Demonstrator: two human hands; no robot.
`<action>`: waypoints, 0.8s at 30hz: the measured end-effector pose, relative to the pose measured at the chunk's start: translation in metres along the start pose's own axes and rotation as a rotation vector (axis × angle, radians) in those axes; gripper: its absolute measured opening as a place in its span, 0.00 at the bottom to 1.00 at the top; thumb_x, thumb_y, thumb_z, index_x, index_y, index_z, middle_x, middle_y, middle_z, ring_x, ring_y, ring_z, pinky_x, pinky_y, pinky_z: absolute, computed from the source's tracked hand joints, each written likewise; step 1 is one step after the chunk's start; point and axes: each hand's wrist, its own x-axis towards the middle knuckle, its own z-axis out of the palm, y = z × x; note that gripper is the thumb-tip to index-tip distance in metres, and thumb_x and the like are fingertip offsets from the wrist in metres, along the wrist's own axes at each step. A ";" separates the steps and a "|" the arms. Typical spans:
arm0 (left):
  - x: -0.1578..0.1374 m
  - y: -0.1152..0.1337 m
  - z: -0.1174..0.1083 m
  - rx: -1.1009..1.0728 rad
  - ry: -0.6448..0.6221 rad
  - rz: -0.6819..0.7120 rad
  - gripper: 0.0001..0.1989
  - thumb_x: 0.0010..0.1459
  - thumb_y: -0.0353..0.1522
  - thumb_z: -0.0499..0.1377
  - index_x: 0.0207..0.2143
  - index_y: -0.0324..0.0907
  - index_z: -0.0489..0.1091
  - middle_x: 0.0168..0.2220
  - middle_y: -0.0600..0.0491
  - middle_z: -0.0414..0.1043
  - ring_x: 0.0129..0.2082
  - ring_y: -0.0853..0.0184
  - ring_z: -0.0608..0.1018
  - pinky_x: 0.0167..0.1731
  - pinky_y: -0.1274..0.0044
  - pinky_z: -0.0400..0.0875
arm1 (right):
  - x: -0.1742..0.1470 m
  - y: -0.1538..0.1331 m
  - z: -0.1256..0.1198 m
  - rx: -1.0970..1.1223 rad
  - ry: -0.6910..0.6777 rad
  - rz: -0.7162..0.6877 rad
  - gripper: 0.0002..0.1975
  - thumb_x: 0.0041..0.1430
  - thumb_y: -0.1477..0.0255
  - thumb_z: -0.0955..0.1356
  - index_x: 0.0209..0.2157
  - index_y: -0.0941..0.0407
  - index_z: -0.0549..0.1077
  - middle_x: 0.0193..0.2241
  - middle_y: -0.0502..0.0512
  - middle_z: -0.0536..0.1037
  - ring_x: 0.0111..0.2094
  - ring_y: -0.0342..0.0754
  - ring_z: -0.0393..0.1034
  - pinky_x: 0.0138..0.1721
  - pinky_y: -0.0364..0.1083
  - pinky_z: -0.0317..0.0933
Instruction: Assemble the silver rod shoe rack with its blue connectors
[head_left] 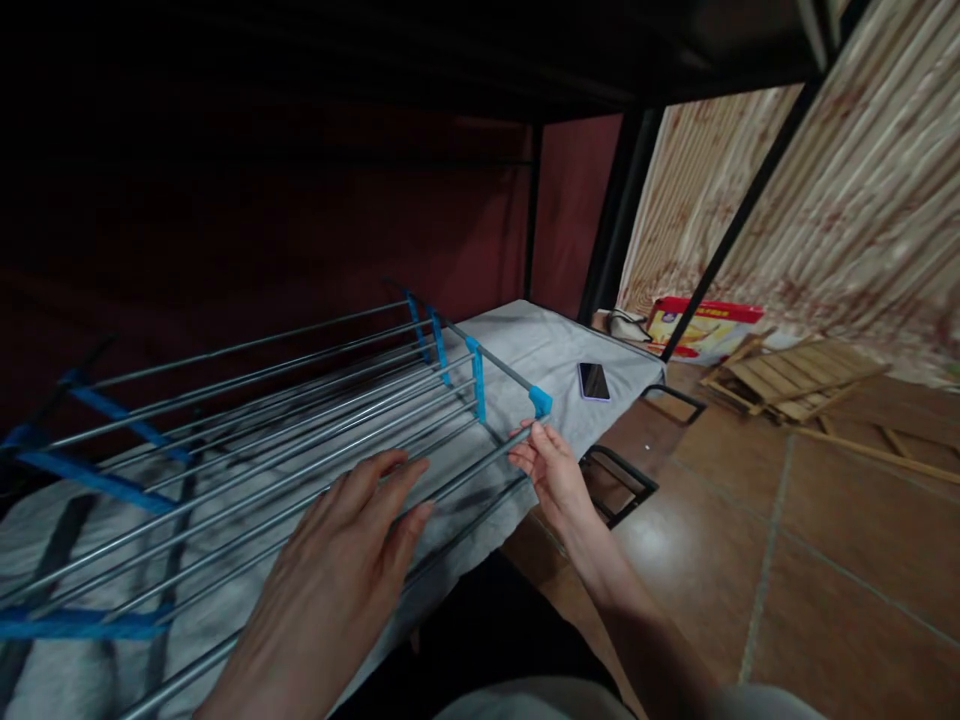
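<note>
A drying rack [360,410] of grey metal rods with blue plastic joints stretches across a bed covered by a pale sheet [510,330]. At its near right corner, my right hand [551,465] pinches the front rod just below a blue corner joint [540,402]. My left hand [345,560] is over the near rods with its fingers stretched out and the thumb apart, gripping nothing. Whether its palm touches a rod is hidden. The rack's left end, with several blue crosspieces [97,480], lies in shadow.
On the sheet right of the rack lies a phone [594,381]. A black bed post [630,210] and overhead frame enclose the bed. Black metal bars [622,485] stick out by its edge. Beyond are a red and yellow box [701,328], folded wooden furniture [802,380] and a curtain [847,190].
</note>
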 end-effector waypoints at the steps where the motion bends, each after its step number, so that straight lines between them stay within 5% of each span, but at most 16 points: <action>1: 0.007 0.000 -0.001 -0.034 -0.023 0.014 0.17 0.68 0.39 0.49 0.54 0.48 0.69 0.51 0.48 0.75 0.47 0.57 0.79 0.42 0.66 0.77 | 0.001 -0.001 0.001 0.007 -0.004 -0.003 0.18 0.51 0.56 0.76 0.35 0.54 0.74 0.33 0.50 0.78 0.29 0.42 0.72 0.35 0.43 0.70; 5: 0.034 0.007 0.014 -0.156 -0.122 0.095 0.16 0.67 0.36 0.50 0.53 0.47 0.69 0.50 0.49 0.76 0.46 0.60 0.79 0.42 0.68 0.77 | 0.002 -0.002 0.004 0.012 -0.007 0.002 0.18 0.51 0.55 0.76 0.34 0.54 0.74 0.34 0.51 0.79 0.30 0.43 0.73 0.35 0.44 0.70; 10: 0.079 0.019 0.063 -0.269 -0.246 0.096 0.14 0.64 0.31 0.52 0.50 0.42 0.70 0.49 0.46 0.76 0.49 0.59 0.77 0.47 0.67 0.73 | 0.002 -0.005 0.004 0.036 -0.028 0.019 0.18 0.50 0.56 0.76 0.35 0.54 0.75 0.33 0.50 0.80 0.30 0.43 0.73 0.35 0.43 0.69; 14: 0.126 0.036 0.102 -0.388 -0.441 -0.033 0.07 0.61 0.33 0.54 0.32 0.42 0.70 0.33 0.52 0.74 0.33 0.63 0.76 0.32 0.73 0.67 | 0.003 -0.006 0.004 0.045 -0.053 0.016 0.16 0.49 0.59 0.77 0.34 0.53 0.75 0.29 0.49 0.78 0.29 0.43 0.73 0.34 0.43 0.69; 17: 0.150 0.047 0.122 -0.455 -0.566 -0.149 0.13 0.56 0.36 0.58 0.21 0.43 0.62 0.21 0.59 0.63 0.23 0.69 0.67 0.23 0.75 0.55 | 0.004 -0.006 0.004 0.052 -0.043 -0.004 0.14 0.46 0.63 0.78 0.32 0.53 0.75 0.27 0.48 0.77 0.29 0.43 0.72 0.33 0.43 0.69; 20: 0.158 0.051 0.138 -0.464 -0.617 -0.220 0.16 0.53 0.36 0.59 0.18 0.44 0.58 0.17 0.61 0.57 0.21 0.69 0.63 0.22 0.74 0.51 | 0.006 -0.007 0.006 0.061 -0.039 -0.016 0.14 0.43 0.64 0.79 0.28 0.54 0.75 0.26 0.48 0.77 0.29 0.43 0.72 0.32 0.43 0.70; 24: 0.148 0.048 0.151 -0.566 -0.554 -0.252 0.12 0.57 0.33 0.56 0.21 0.44 0.61 0.21 0.59 0.62 0.24 0.68 0.67 0.25 0.75 0.55 | 0.008 -0.007 0.003 -0.010 -0.121 -0.006 0.16 0.45 0.60 0.77 0.32 0.53 0.76 0.28 0.49 0.77 0.28 0.44 0.71 0.32 0.45 0.69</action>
